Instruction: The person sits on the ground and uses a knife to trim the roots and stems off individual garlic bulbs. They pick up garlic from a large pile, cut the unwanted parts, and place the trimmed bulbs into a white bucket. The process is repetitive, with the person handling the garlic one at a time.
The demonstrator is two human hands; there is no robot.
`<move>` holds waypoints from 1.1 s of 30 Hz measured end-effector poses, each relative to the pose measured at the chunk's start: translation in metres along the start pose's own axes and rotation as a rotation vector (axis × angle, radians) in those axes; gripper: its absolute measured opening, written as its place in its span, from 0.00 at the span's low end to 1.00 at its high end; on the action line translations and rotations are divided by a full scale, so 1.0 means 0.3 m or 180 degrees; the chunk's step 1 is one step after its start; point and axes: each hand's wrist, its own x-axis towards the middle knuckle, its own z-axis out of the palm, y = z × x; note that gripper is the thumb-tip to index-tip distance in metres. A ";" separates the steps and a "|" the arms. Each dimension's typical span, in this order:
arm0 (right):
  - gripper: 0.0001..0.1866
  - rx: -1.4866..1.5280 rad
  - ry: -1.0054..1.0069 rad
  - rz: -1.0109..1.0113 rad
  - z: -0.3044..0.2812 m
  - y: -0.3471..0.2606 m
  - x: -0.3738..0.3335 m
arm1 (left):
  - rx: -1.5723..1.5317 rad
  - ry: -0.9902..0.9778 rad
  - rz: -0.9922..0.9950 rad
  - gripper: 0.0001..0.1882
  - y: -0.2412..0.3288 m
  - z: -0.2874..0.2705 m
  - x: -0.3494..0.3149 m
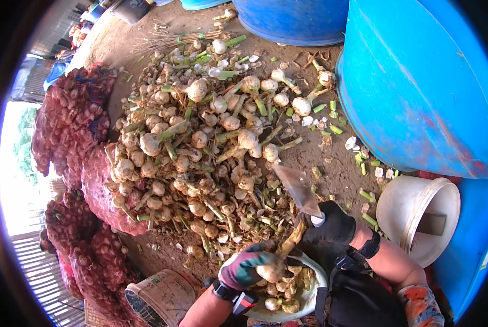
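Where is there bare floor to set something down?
The widest bare floor lies upper left, between the mesh sacks, twig bundle and dark bucket. A narrower strip, littered with cut stems, separates the garlic heap from the light-blue tub. It's crowded on the heap itself and in the basin below the left hand.

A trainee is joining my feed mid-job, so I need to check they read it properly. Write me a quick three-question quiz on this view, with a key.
1. What do the left grip and the right grip each hold?
2. True or false: the bowl contains no bulbs.
3. Where is the white bucket?
a) on the bulb pile
b) beside the large blue tub
c) among the red net sacks

Key:
1. Left: a bulb with its stalk; right: a broad-bladed knife.
2. False: the bowl holds several bulbs.
3. b
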 end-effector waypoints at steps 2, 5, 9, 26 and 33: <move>0.14 -0.0363 0.0099 -0.0116 -0.003 -0.056 0.026 | 0.3654 -0.0947 0.1452 0.24 -0.050 -0.088 0.012; 0.10 -0.1214 0.0386 0.0275 -0.025 -0.065 0.032 | 0.3535 -0.0354 0.0892 0.18 -0.010 -0.011 0.069; 0.13 -0.0699 -0.0077 0.0257 0.006 -0.085 -0.014 | 0.2874 0.0653 -0.0516 0.14 0.010 0.005 0.078; 0.16 -0.1254 -0.0193 0.1578 0.007 0.113 0.008 | 0.1702 0.4470 0.1018 0.26 0.033 -0.547 -0.530; 0.17 -0.1247 -0.0350 0.1543 0.067 0.097 0.035 | 0.4257 0.3344 -0.3213 0.32 -0.026 -0.695 -0.537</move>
